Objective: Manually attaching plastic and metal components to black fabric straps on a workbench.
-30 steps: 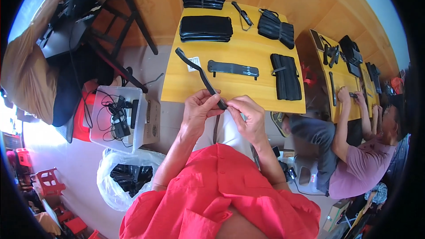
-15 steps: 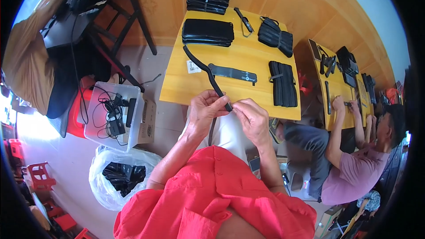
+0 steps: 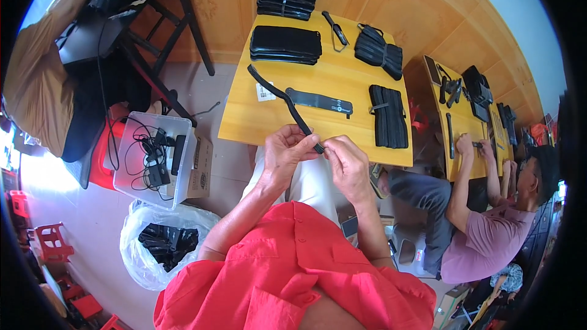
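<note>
A long, narrow black strip runs from over the table down to my hands, slightly curved. My left hand pinches it near its lower end, between thumb and fingers. Close against that end, my right hand has its fingertips pressed together on the strip's tip, which they partly hide. Beyond the strip lies a flat, dark band with a small tab, beside a white label.
The yellow table carries a stack of black pouches, wrapped bundles and a black tool with a loop. At left stand a clear bin of cables and a plastic bag. A co-worker sits at right.
The view has shifted slightly. Both hands keep their hold on the black strip, with its lower end turned a little between the fingers.
</note>
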### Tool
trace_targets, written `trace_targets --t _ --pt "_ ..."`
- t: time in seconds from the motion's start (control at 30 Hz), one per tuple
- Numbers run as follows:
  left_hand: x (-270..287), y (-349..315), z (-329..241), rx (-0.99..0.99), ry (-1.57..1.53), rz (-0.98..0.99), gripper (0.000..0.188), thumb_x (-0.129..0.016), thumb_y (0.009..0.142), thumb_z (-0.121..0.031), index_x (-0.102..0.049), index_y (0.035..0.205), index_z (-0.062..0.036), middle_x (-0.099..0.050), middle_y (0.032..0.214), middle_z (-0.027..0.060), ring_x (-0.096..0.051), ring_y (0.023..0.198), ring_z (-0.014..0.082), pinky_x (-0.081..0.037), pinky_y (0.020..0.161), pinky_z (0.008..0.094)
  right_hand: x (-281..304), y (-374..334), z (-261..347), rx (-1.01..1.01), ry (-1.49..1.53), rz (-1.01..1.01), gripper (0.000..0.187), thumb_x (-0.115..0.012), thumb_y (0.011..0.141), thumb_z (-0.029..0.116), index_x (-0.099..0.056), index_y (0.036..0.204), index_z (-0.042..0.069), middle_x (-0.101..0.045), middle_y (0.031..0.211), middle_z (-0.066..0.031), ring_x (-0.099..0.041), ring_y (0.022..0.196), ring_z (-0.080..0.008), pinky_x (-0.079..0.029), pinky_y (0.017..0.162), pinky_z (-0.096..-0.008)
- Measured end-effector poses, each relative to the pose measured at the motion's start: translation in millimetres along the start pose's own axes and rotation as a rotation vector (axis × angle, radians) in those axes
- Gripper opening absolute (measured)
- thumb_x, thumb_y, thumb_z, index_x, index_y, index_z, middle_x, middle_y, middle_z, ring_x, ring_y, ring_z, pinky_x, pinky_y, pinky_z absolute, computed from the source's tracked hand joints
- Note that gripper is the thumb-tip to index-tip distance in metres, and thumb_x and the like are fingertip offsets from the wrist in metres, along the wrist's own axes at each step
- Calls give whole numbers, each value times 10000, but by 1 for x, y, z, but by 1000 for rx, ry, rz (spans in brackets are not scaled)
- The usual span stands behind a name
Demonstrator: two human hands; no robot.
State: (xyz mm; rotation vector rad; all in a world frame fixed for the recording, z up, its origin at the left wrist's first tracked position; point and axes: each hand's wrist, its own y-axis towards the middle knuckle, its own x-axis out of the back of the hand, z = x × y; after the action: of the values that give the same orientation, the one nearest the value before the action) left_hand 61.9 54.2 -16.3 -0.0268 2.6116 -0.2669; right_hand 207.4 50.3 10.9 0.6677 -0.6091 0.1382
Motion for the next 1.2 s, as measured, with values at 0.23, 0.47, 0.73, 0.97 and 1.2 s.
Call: trace_targets --t 0.23,0.47,0.73,0.97,1.2 --pt "4 2 -1 -11 53 59 285 -650 807 -106 -575 1036 46 -639 830 88 -622 688 115 -549 616 236 -6 2 8 17 -152 -4 73 -539 781 -78 -525 834 -30 -525 716 -136 -557 618 -275 -433 538 -319" --pt "4 1 -9 -1 82 120 328 -633 821 -106 -549 1080 76 -628 846 94 -617 711 118 -547 642 241 -14 0 1 -237 103 9 80 -532 789 -54 -508 853 -13 -507 745 -153 -544 626 -333 -434 539 -381" --pt "8 -1 -11 -49 207 193 420 -651 807 -80 -479 1153 86 -616 858 93 -623 742 129 -541 668 245 -21 -2 10 -34 -62 -100 97 -529 791 -48 -491 865 2 -487 749 -145 -549 613 -331 -429 509 -390" --pt "5 -4 -10 64 133 296 275 -614 821 -46 -530 1061 58 -617 838 92 -633 733 142 -539 655 238 -16 6 -2 -44 -202 -160 93 -520 795 -44 -497 870 5 -496 782 -144 -549 610 -322 -431 515 -389" --pt "5 -5 -7 38 258 213 176 -526 855 -79 -545 986 37 -594 786 68 -597 658 122 -499 596 238 -13 4 -1 -51 28 -68 118 -586 793 22 -514 882 -8 -495 772 -122 -556 647 -269 -456 538 -351"
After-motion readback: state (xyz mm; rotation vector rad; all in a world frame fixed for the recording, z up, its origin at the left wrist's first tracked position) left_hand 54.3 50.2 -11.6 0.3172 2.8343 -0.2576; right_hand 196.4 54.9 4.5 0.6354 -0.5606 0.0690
